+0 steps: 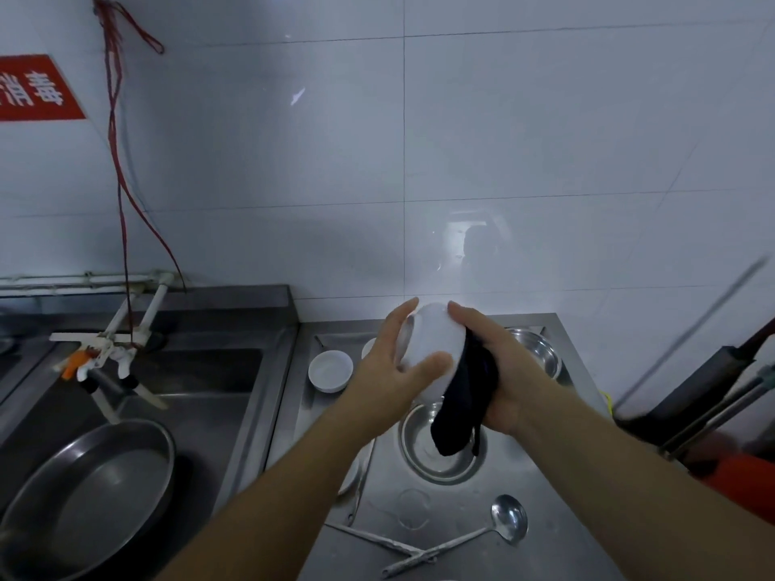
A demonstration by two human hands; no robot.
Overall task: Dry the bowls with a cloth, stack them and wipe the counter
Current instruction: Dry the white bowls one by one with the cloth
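Hands (444,362) cupped around white bowl (432,350), right one pinching dark cloth (465,396), bowl's contents hidden.

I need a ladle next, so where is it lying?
In the head view the ladle lies on the steel counter at lower right, its scoop just below the steel bowl and its handle crossing a pale utensil.

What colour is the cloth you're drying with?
Black, seen in the head view: the cloth hangs from the right hand.
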